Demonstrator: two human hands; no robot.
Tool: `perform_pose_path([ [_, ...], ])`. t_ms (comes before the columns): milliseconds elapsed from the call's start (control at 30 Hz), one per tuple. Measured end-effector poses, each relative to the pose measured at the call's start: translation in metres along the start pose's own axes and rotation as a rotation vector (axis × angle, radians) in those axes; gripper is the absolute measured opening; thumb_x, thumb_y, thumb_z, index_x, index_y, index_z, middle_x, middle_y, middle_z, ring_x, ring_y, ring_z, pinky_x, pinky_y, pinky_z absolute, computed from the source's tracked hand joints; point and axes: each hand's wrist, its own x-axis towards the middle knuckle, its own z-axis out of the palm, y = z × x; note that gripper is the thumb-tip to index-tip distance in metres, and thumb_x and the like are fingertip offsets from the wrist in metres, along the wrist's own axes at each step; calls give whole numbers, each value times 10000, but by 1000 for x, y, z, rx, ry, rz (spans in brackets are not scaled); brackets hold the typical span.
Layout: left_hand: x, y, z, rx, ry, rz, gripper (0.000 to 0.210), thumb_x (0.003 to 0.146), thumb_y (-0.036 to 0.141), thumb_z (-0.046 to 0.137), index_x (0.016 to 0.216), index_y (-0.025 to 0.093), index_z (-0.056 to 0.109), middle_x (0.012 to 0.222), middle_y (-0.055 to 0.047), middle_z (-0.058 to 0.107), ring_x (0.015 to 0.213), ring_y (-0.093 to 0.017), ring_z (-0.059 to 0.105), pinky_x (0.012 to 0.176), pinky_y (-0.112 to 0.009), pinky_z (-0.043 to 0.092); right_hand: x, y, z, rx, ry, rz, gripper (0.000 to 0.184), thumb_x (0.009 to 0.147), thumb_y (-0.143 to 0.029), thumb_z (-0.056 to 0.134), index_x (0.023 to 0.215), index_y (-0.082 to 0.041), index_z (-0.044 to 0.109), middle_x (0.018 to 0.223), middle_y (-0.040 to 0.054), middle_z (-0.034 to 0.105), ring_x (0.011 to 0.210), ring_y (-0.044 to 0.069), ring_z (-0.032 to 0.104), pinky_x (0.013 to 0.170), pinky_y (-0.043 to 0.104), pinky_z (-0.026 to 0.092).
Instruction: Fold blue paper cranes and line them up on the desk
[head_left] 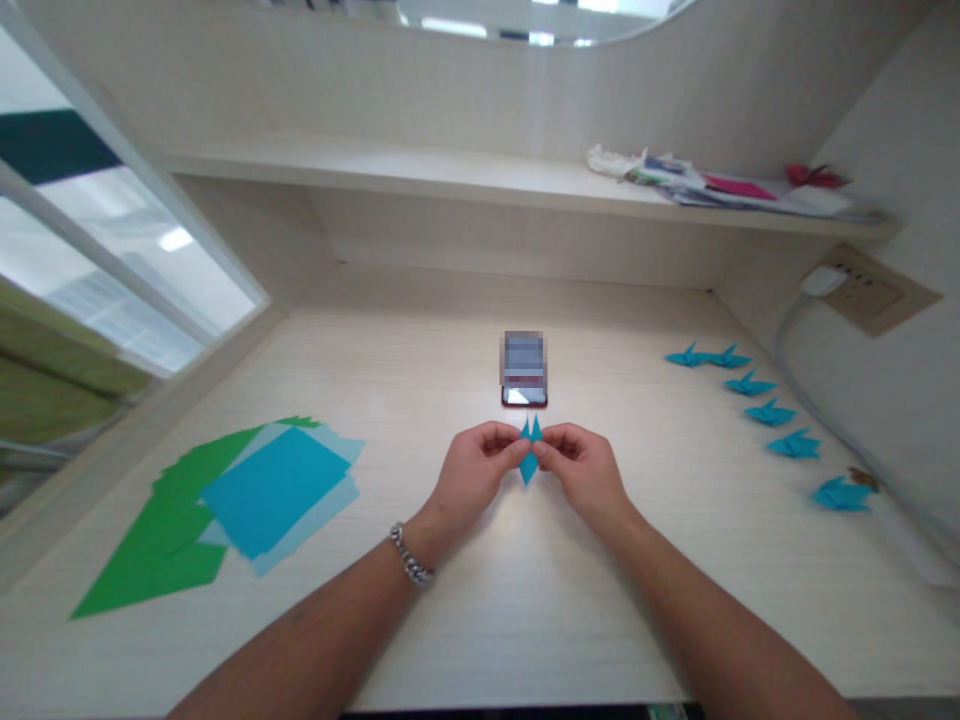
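Note:
Between both hands is a small blue folded paper [528,468], a narrow diamond with two thin points at its far end. My left hand [480,458] pinches its left side between thumb and fingers. On the right side, my right hand [577,460] grips it the same way, the two thumbs nearly meeting on the paper. Just beyond the fingertips lies a phone [524,370], its screen blurred. Over on the right of the desk sit several finished blue paper cranes [770,412] in a curved row.
Blue paper sheets [277,490] overlap green sheets [157,570] at the left. A shelf [420,165] runs across the back, with papers [675,180] at its right. A wall socket [870,290] with a plugged-in cable is at the right, and a window [150,220] at the left.

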Motion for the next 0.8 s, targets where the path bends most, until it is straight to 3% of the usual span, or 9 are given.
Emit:
perform_pose_path([
  [133,-1,1,3,-3,20,-14,116,754,236,686,784,125,670,751,-64,703,681,-157,657,689,-308,559,0,0,1,35,12,33,201,668,-341,738,755,-164,694,688,37,692,619,160,622,609,295,516],
  [367,-1,4,4,-52,-56,-52,117,775,213,668,854,129,688,813,-83,726,718,-167,674,721,-327,563,-1,-9,2,98,38,105,237,596,-360,783,682,-166,677,635,19,674,583,150,606,590,291,508],
  [567,-3,3,5,49,-63,-44,101,760,227,684,787,130,684,780,-82,720,696,-168,665,705,-321,550,0,-7,2,137,2,120,228,655,-368,747,738,-164,689,687,24,682,603,145,604,604,287,501],
  [800,-5,4,7,-9,-76,-71,113,757,232,687,784,124,666,782,-85,715,714,-173,658,702,-311,526,1,-5,-2,78,-19,85,197,676,-338,735,725,-154,684,674,28,667,602,141,581,610,286,487],
])
